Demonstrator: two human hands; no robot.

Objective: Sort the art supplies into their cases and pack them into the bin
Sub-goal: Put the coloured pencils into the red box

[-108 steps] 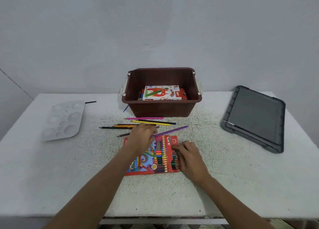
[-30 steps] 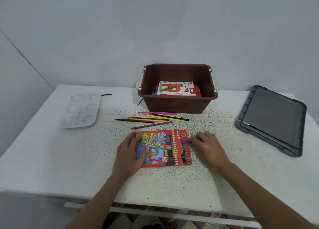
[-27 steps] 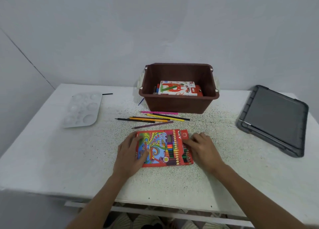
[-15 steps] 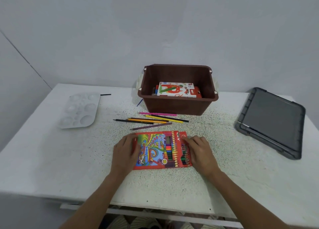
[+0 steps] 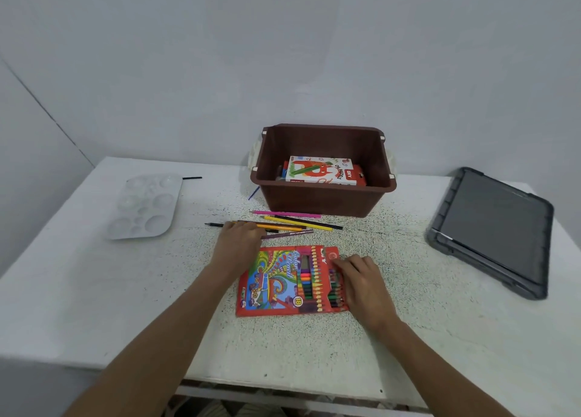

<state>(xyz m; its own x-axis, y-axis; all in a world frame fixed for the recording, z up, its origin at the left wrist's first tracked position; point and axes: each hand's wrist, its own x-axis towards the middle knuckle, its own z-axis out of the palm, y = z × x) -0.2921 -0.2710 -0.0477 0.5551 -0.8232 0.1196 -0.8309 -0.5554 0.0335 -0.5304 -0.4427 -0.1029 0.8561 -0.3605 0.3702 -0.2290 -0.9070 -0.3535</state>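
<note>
The left hand (image 5: 240,243) lies palm down over the near ends of the loose pencils (image 5: 298,225), its fingers bent across them. Whether it grips one cannot be told, since the fingertips are hidden. A purple pencil comes out from under it toward the right.

The right hand (image 5: 361,280) rests with relaxed fingers on the right edge of the case (image 5: 273,284), its fingertips touching the row of pencils inside and holding nothing. The red case lies flat and open on the table (image 5: 125,306), between the two forearms, just near of the loose pencils.

The loose pencils, pink, yellow, black, orange and purple, lie in a fan between the case and the bin (image 5: 320,199). The brown bin stands behind them and has a box (image 5: 320,171) of oil pastels lying in it. A thin blue stick (image 5: 254,192) lies by the bin's left corner.

Well to the right lies a grey lid (image 5: 490,228). Far left lies a white palette (image 5: 144,206), with a short black stick (image 5: 191,178) at its far corner.
</note>
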